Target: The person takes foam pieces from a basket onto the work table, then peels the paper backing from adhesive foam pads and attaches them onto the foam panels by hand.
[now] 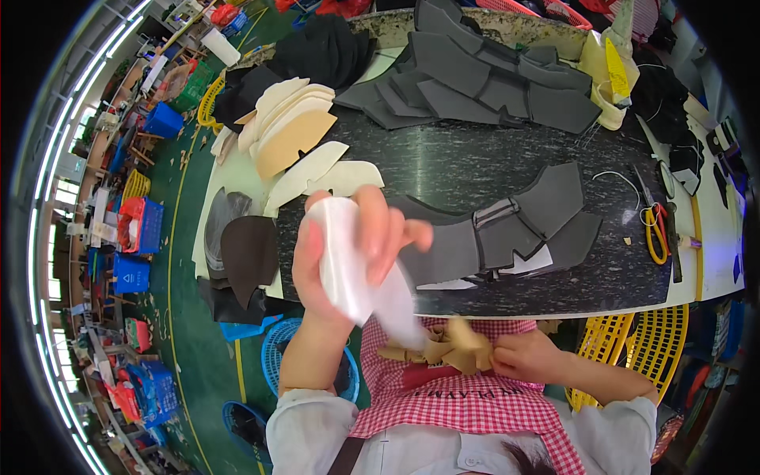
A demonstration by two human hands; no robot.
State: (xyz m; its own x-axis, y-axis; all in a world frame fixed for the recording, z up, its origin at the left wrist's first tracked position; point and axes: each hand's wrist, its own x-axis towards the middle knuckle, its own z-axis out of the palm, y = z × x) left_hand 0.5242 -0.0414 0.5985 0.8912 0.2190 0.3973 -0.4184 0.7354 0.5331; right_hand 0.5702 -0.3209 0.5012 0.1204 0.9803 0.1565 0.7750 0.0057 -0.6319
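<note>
Raised over the near left of the table, my left hand (307,273) is closed around a white, sheet-like piece (339,257). Its lower end is smeared by motion, so its kind is unclear. In front of my checked apron, my right hand (522,356) is closed against a bunch of tan curled strips (463,348). Beyond it lies a dark grey foam panel (507,241) with joined sections and a notch, with white pieces under its near edge. Stacked cream and tan cut pieces (297,134) fan out beyond my left hand, and dark brown rounded pieces (252,249) lie to its left.
A heap of grey foam panels (475,79) covers the table's far side. Black pieces (324,51) are piled at the far left. Orange-handled scissors (655,233) lie at the right. Blue baskets (273,356) stand below the left edge, yellow baskets (657,340) below the right.
</note>
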